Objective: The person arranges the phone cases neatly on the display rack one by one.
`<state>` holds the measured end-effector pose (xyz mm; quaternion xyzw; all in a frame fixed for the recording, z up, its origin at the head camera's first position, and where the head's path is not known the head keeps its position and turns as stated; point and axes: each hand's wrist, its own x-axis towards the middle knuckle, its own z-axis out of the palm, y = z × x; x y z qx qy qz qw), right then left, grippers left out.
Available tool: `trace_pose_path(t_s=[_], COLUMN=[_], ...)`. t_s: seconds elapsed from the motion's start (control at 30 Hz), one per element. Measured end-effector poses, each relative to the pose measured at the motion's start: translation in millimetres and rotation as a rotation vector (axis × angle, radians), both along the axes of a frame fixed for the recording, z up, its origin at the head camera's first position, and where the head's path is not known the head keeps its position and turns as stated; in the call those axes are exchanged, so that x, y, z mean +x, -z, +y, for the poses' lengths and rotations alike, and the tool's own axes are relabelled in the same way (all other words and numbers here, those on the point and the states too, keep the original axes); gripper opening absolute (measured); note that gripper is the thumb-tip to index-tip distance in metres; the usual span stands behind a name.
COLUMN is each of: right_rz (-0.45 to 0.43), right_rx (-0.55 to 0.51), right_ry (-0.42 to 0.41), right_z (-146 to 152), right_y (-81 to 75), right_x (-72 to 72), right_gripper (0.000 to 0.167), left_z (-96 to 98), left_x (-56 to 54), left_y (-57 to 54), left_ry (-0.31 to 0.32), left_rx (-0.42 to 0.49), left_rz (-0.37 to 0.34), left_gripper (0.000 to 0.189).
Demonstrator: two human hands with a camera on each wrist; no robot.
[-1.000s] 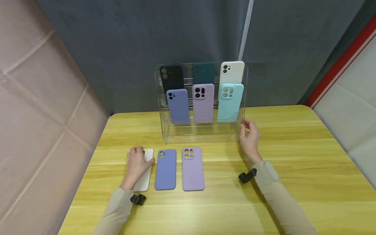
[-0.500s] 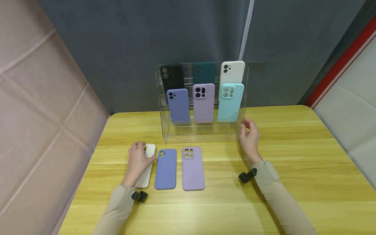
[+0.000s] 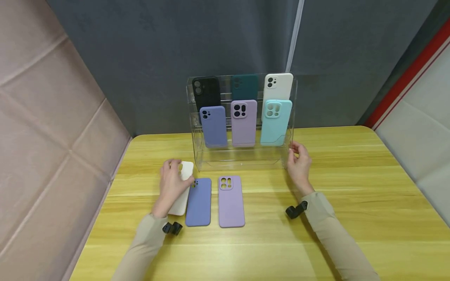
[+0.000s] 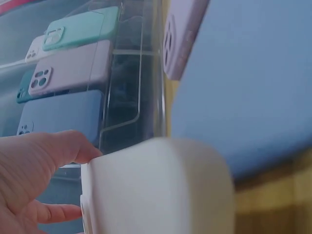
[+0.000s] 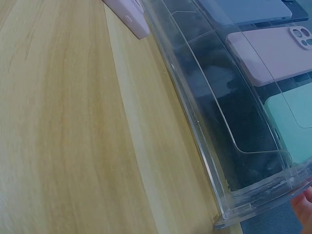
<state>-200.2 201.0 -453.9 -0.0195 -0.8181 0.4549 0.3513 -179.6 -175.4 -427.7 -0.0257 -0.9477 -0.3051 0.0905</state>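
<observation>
My left hand (image 3: pixel 172 185) grips a white phone case (image 3: pixel 181 201) across its width near the camera cutout, thumb on one edge and fingers on the other. In the left wrist view the white case (image 4: pixel 146 190) fills the lower middle. Just right of it a blue-violet phone case (image 3: pixel 199 205) lies on the table, then a lilac phone case (image 3: pixel 231 207). My right hand (image 3: pixel 299 166) is at the right side of a clear acrylic stand (image 3: pixel 242 158), fingertips touching its side wall. Only a bit of those fingers (image 5: pixel 303 207) shows in the right wrist view.
Upright on the stand's tiers are a black case (image 3: pixel 207 93), a dark green case (image 3: pixel 244 88), a white case (image 3: pixel 277 86), a blue-violet case (image 3: pixel 214 128), a lilac case (image 3: pixel 243 127) and a turquoise case (image 3: pixel 275 127). A grey curtain (image 3: pixel 175 58) hangs behind the wooden table (image 3: pixel 351 187).
My left hand has moved forward and to the right with the white phone case, which is now up against or over the blue-violet case's left edge. The right hand has stayed put.
</observation>
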Motion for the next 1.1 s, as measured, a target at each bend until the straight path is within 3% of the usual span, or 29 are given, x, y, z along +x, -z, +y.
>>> trace_pose_path(t_s=[0.83, 1.1], right_rz=[-0.023, -0.012], right_rx=[0.009, -0.005], right_ry=[0.020, 0.011], right_z=[0, 0], right_y=[-1.2, -0.8], right_x=[1.2, 1.0], right_gripper=[0.022, 0.022], left_z=[45.6, 60.6], left_x=[-13.8, -20.2], left_y=[-21.9, -29.4], left_ry=[0.081, 0.124], left_rx=[0.125, 0.164], left_rz=[0.195, 0.328], left_gripper=[0.062, 0.063])
